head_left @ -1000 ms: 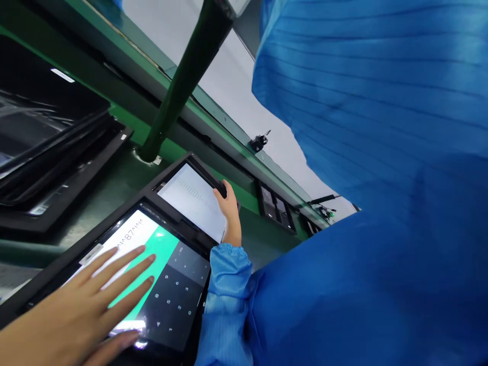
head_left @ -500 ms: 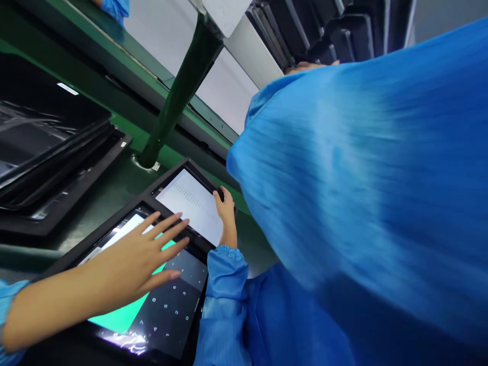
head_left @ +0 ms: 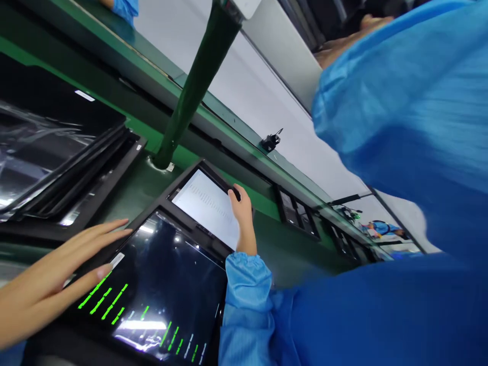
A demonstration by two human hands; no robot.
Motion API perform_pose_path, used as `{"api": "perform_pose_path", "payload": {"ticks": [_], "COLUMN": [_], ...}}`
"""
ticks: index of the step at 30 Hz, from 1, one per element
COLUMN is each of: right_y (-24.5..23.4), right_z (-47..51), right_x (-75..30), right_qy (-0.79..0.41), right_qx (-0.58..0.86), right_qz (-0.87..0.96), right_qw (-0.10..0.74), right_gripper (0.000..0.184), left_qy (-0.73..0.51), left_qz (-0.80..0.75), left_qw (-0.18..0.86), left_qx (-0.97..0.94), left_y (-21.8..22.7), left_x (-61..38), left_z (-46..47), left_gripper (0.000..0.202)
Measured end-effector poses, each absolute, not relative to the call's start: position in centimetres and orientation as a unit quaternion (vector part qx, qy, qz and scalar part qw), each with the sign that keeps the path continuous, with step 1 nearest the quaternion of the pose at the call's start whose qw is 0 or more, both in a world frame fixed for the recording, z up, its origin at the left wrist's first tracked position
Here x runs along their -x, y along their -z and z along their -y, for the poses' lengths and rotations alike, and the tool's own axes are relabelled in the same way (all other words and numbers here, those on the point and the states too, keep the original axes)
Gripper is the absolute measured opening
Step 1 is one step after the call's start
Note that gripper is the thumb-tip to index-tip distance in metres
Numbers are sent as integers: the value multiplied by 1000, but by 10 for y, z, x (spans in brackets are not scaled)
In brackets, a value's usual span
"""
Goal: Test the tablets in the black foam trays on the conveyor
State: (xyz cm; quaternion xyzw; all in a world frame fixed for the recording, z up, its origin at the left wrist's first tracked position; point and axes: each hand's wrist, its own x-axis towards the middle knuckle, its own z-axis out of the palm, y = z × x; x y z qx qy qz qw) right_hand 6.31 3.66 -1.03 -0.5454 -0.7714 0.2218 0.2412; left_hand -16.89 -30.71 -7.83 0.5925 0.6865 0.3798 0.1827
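Observation:
A black device with two screens lies tilted across the green bench. Its larger screen is dark, with rows of green and white text. On its smaller screen is a white page with lines of small print. My right hand, in a blue cuff, grips the device's far right edge beside the smaller screen, with the thumb on the near side. Over the left border of the larger screen, my left hand is open, fingers stretched out and thumb near the screen's edge. I cannot tell whether it touches.
Black panels with plastic film are stacked at the left. A green post rises behind the device. A co-worker's blue sleeve fills the upper right. A small black object and black-framed panels are farther along the bench.
My left hand has moved left, off the middle of the larger screen. That screen went from a keypad and green panel to dark with green text. The co-worker's sleeve shifted right.

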Motion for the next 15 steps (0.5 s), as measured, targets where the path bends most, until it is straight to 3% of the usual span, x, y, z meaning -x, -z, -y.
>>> {"api": "perform_pose_path", "payload": {"ticks": [11,15], "right_y": [15,10], "right_z": [-37,-31], "right_x": [-58,-53], "right_qy": [-211,-197], "right_qx": [537,529], "right_qz": [779,788], "right_qw": [244,246], "right_gripper": [44,41], "left_qy": [-380,-328], "left_qz": [-673,-689], "left_qw": [216,150], "left_qx": [-597,-629], "left_y": [84,83], "left_x": [160,159], "left_z": [315,316], "left_gripper": [70,74]}}
